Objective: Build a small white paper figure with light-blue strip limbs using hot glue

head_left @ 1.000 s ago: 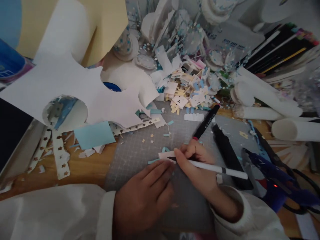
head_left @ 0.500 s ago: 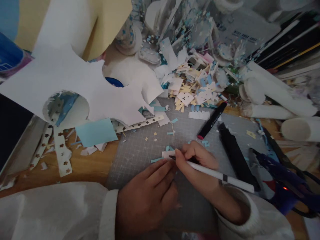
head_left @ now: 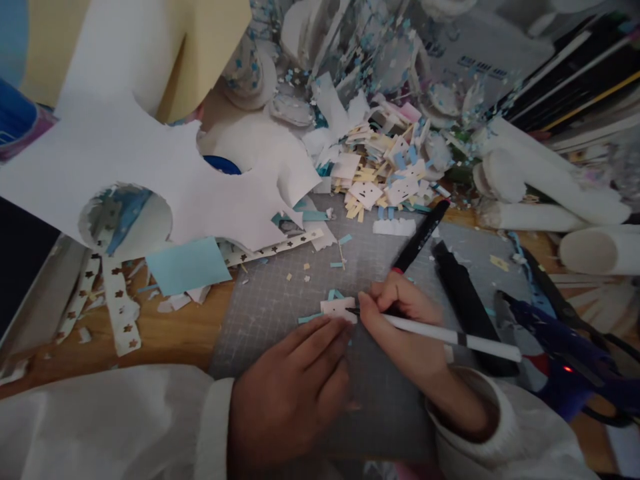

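My right hand (head_left: pixel 400 327) is closed around a white pen (head_left: pixel 450 337) with its dark tip on a small white paper piece (head_left: pixel 337 308) on the grey cutting mat (head_left: pixel 300 293). My left hand (head_left: pixel 295 387) lies flat beside it, fingers stretched out and fingertips pressing the paper's near edge. Small blue strips stick out from under the paper. Both wrists wear white sleeves.
A black marker with a red end (head_left: pixel 419 237) and a black tool (head_left: pixel 467 307) lie right of my hand. A blue glue gun (head_left: pixel 560 347) sits far right. A heap of small paper figures (head_left: pixel 380 180) and white rolls (head_left: pixel 545 193) stand behind. A large cut white sheet (head_left: pixel 150 180) and a light blue card (head_left: pixel 187 265) lie at the left.
The pen tip has shifted slightly right along the small paper, exposing more of it. My left hand stays pressing its edge. The view wobbled a little.
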